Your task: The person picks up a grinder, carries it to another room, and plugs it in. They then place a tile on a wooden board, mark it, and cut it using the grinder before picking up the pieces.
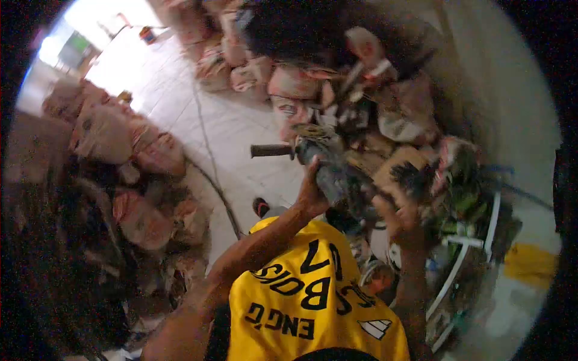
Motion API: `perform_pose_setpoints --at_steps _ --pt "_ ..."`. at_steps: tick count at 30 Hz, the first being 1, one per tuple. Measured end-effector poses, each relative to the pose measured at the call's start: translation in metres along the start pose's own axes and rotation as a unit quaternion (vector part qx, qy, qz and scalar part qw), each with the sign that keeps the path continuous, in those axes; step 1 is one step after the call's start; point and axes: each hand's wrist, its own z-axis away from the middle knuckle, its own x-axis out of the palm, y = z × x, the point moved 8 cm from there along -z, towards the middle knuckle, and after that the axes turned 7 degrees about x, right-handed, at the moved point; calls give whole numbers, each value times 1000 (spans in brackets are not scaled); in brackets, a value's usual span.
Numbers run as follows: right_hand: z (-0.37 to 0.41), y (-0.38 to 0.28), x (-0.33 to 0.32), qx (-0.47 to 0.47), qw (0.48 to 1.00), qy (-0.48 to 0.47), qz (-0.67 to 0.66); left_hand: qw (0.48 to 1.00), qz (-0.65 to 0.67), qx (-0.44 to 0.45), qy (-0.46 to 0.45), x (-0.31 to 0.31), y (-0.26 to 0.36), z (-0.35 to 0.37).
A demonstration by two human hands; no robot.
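Observation:
A dark handheld power tool with a side handle, resembling an angle grinder, is held at an angle in front of my body. My left hand is closed round the middle of its body, thumb on top. At the tool's rear end, my right hand has its fingers against the casing; motion blur softens their outline. The side handle sticks out to the left with no hand on it. Just beyond my right hand, a black glove lies on a brown cardboard piece.
Filled sacks are piled on the left, with more sacks ahead. A cable crosses the pale tiled floor. White pipes and mixed clutter lie at right, near a yellow item and a wall.

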Motion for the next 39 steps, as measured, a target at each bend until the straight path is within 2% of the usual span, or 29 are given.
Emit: perform_pose_setpoints --at_steps 1,2,4,5,6,8,10,12,13,14,15,17,18,22,26,29,32,35,38,39 --pt "-8 -4 32 -79 993 -29 79 999 -6 36 -14 -1 37 15" --pt "-9 -13 59 -105 989 -44 94 997 -9 70 19 -21 73 22" --pt "-22 -41 108 -176 975 -65 123 986 -66 155 -11 -8 137 45" --pt "-28 -49 130 -193 970 -76 131 976 -95 194 -21 -4 163 61" --pt "-33 -56 148 -208 964 -85 140 962 -126 242 14 3 192 80" --pt "-36 -80 171 -248 952 -106 148 946 -154 284 10 8 232 104" --pt "-49 -83 203 -236 942 -176 161 923 -174 342 -22 12 279 132" --pt "-57 -92 234 -236 925 -242 171 889 -219 403 -10 18 312 166" --pt "-60 -101 248 -240 916 -272 173 869 -242 432 -2 26 326 185" --pt "-69 -112 264 -241 906 -301 174 850 -251 461 47 25 343 202" --pt "-75 -129 277 -293 894 -295 169 837 -259 478 57 29 355 216" --pt "-78 -158 303 -390 863 -283 154 813 -271 510 79 31 369 242" --pt "-89 -161 318 -387 868 -290 112 796 -277 530 98 29 375 252" --pt "-66 -228 364 -481 824 -299 30 736 -272 592 188 28 380 291" --pt "-67 -245 410 -592 767 -234 75 662 -277 660 224 57 382 304" --pt "-96 -241 433 -583 760 -272 86 585 -322 664 336 50 391 304" --pt "-134 -244 444 -552 763 -321 100 558 -351 668 345 65 410 282" --pt "-185 -243 446 -517 762 -382 76 497 -427 636 408 83 424 246" --pt "-231 -250 432 -484 763 -414 109 561 -373 642 365 91 438 193" --pt "-249 -256 427 -470 761 -439 85 566 -377 638 361 91 449 177"
